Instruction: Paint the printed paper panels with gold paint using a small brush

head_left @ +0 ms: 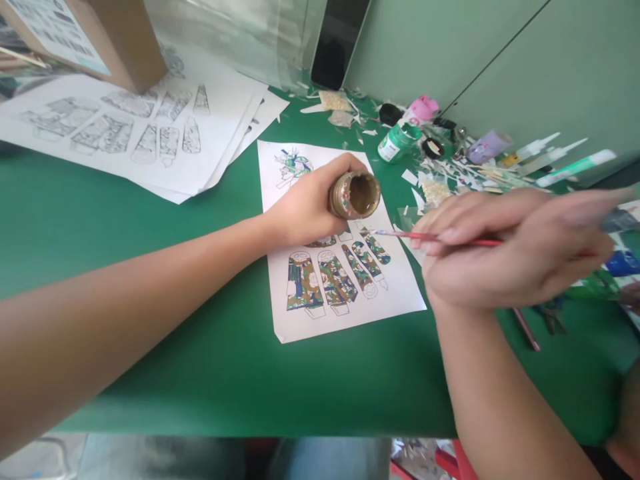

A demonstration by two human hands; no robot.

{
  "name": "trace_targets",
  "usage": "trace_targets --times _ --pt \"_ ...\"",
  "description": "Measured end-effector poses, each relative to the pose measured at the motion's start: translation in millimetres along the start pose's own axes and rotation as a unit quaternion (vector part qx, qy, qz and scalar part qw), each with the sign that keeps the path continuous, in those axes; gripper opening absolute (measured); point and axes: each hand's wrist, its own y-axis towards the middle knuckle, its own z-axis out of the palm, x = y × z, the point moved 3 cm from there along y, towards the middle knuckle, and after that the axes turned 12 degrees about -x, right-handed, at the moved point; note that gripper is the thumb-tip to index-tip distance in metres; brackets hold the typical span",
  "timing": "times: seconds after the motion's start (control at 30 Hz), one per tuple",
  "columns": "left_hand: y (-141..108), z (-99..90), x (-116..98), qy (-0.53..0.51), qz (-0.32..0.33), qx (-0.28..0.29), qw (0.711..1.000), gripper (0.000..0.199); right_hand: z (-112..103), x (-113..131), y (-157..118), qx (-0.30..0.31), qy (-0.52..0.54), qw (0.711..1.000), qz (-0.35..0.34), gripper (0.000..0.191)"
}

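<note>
My left hand is wrapped round a small open paint jar, tilted so its brown-coated mouth faces me. Beneath it lies a white sheet printed with outlined shapes, several of them coloured in brown, green and blue camouflage patches. In my right hand is a thin red-handled paintbrush, pinched between the fingers. The brush's tip points left, just below the jar's mouth and above the sheet; whether it touches the paper I cannot tell.
Printed sheets lie at the left under a cardboard box. An open green paint jar, a pink bottle, a purple container, glue tubes and paper scraps crowd the back right. A dark phone-like slab leans against the wall.
</note>
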Motion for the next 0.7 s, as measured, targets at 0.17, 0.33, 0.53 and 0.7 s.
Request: trace_targets --times 0.17,0.33,0.53,0.7 --pt "-3.1 -1.2 -5.9 -0.001 0.017 0.051 0.999 0.054 0.2 -2.1 15.0 -0.058 -0.045 0.997 -0.027 0.050" --pt "-4.0 -2.9 -8.5 0.012 0.025 0.058 0.998 0.051 -3.1 -18.0 9.5 0.037 -0.075 0.996 -0.032 0.050" --pt "-4.6 -2.1 -9.9 0.013 0.034 0.059 0.998 0.049 -3.2 -23.4 2.1 0.140 -0.163 0.976 -0.042 0.047" --pt "-4.7 -2.4 -9.5 0.008 0.021 0.062 0.998 0.051 -2.5 -23.8 3.6 0.090 -0.125 0.988 0.006 0.049"
